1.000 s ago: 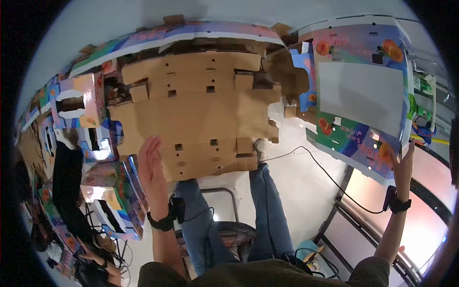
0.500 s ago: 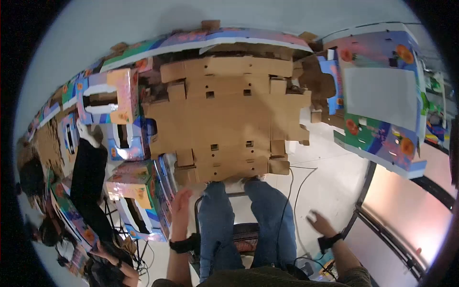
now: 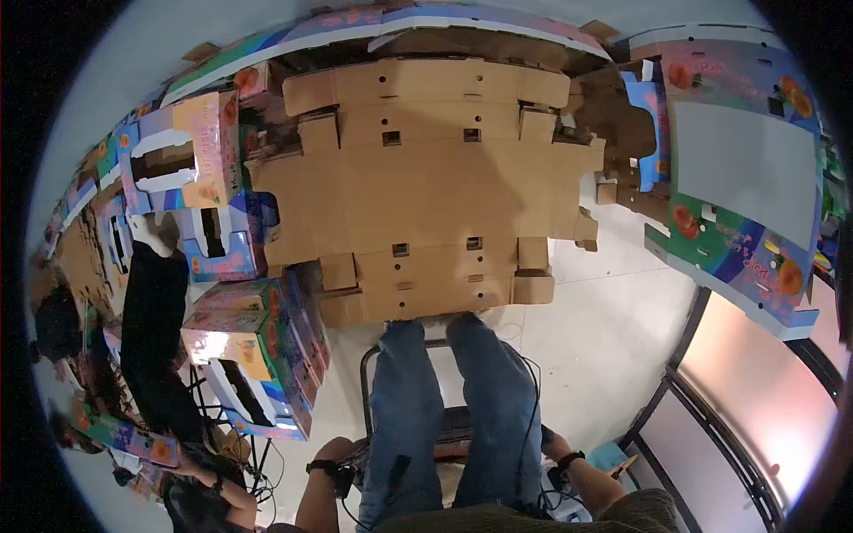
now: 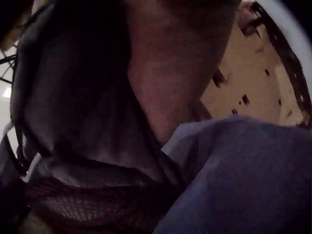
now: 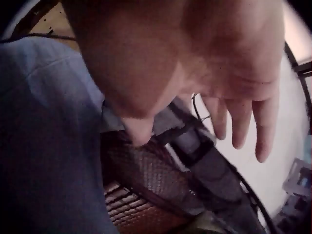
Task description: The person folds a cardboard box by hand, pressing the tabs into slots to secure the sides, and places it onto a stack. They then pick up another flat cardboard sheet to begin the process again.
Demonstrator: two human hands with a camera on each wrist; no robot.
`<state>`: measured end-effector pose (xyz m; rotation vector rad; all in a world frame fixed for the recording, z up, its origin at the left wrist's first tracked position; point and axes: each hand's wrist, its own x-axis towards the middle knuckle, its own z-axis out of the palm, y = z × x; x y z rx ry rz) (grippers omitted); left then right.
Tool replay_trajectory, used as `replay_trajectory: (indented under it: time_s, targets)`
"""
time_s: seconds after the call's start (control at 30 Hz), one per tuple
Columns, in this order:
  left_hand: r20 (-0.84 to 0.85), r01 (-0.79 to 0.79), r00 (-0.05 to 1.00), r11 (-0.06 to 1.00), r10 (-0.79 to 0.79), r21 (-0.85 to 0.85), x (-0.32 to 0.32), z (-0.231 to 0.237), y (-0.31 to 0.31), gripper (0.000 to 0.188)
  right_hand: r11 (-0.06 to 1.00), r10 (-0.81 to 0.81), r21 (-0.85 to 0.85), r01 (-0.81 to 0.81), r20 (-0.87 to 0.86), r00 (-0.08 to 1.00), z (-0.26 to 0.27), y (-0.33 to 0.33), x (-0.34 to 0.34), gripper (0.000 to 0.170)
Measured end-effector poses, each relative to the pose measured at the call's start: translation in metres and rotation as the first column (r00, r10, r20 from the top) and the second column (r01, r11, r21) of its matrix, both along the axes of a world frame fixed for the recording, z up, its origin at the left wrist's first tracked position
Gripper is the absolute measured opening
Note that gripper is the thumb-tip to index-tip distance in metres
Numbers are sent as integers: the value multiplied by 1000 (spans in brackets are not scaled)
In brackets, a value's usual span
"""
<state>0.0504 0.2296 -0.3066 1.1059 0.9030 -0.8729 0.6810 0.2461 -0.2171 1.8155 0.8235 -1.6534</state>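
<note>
A large flattened sheet of brown cardboard [image 3: 426, 195], with tabs and punched slots, lies before the person's knees. The left hand [image 3: 336, 449] is down beside the left thigh, at the chair's side. In the left wrist view its fingers are hidden behind the jeans [image 4: 243, 170] and dark cloth. The right hand [image 5: 195, 58] is low beside the right thigh. Its thumb points down over the mesh chair seat [image 5: 146, 170], while the straight fingers [image 5: 239, 126] hang along the seat's outer side, over the floor.
Printed fruit boxes [image 3: 249, 355] with handle slots stand at the left, near another person's dark sleeve [image 3: 151, 338]. At the right is a printed cardboard sheet [image 3: 746, 169] with a grey panel. A framed panel [image 3: 746, 391] borders the right side. A cable runs by the right leg.
Both hands have drawn back and down to the chair's sides; the right has left the printed sheet, the left the brown cardboard. The knees have come together, and the view has shifted.
</note>
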Motion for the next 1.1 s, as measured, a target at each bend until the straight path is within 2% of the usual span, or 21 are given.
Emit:
replay_trajectory:
  time_s: [0.07, 0.1, 0.17, 0.2, 0.23, 0.3, 0.33, 0.37, 0.43, 0.5, 0.53, 0.57, 0.63, 0.67, 0.8, 0.83, 0.93, 1.0, 1.03, 1.07, 1.1]
  targets:
    - [1, -138, 990, 989, 138, -47, -2, 4, -1, 29, 997, -57, -42, 62, 99, 993, -3, -12, 8, 55]
    - [-1, -205, 979, 976, 206, -72, -3, 6, -2, 28, 996, -10, -89, 24, 162, 987, 17, 19, -8, 55]
    - [-192, -483, 868, 868, 457, -116, 1, 47, 27, 26, 996, -14, 94, 0, 154, 988, 18, 18, -16, 56]
    - [-49, -255, 963, 954, 265, 157, -10, 38, 9, 45, 997, 14, 77, -27, 156, 988, 20, 18, -21, 56]
    - [-260, -261, 927, 962, 272, 76, 1, 47, 30, 41, 996, 47, 61, -58, 158, 986, 23, 22, -23, 56]
    - [-318, -110, 931, 969, 178, 220, 12, 76, 69, 39, 991, 108, 64, -118, 147, 983, 24, 49, -21, 55]
    - [-347, -77, 919, 949, 186, 306, 9, 78, 65, 39, 988, 128, 70, -138, 134, 983, 28, 64, -22, 54]
    - [-478, -131, 828, 929, 295, 346, 26, 97, 93, 36, 986, 144, 69, -153, 123, 982, 34, 74, -26, 53]
    - [-427, -100, 836, 861, 344, 499, 25, 98, 73, 33, 962, 237, 105, -252, 143, 961, 43, 75, -26, 49]
    - [-461, -95, 805, 848, 374, 522, 38, 101, 89, 30, 929, 324, 138, -344, 147, 935, 23, 72, -24, 49]
    - [-454, -94, 807, 841, 378, 532, 41, 104, 94, 30, 946, 224, 225, -234, 70, 972, 24, 67, -15, 53]
    - [-448, -97, 811, 841, 377, 532, 45, 103, 89, 30, 932, 285, 212, -293, 70, 956, 25, 68, -14, 54]
    - [-333, -116, 837, 735, 434, 668, 39, 95, 68, 32, 897, 399, 180, -403, 63, 915, 24, 75, -15, 55]
    - [-317, -117, 836, 710, 448, 694, 41, 96, 66, 32, 922, 376, 90, -378, 34, 926, 18, 73, -13, 56]
    - [-300, -70, 831, 622, 468, 780, 53, 98, 63, 29, 927, 342, 163, -336, -9, 940, 18, 66, -14, 56]
    - [-230, -86, 857, 568, 461, 819, 53, 101, 61, 27, 925, 355, 153, -347, -25, 935, 14, 62, -12, 56]
    - [-48, -107, 923, 375, 382, 921, 47, 83, 44, 20, 968, 185, 184, -169, -75, 980, 28, 73, -26, 55]
    - [-135, -22, 925, 404, 356, 915, 54, 85, 45, 19, 955, 168, 270, -125, -142, 975, 35, 74, -31, 59]
    - [-100, -16, 935, 324, 340, 946, 54, 77, 39, 19, 939, 168, 331, -94, -203, 965, 28, 63, -27, 64]
    - [-119, -17, 927, 356, 356, 934, 67, 96, 46, 22, 914, 243, 351, -201, -77, 967, 28, 57, -27, 65]
    - [14, -105, 916, 204, 401, 973, 52, 65, 41, 27, 882, 311, 358, -307, 48, 949, 27, 55, -27, 66]
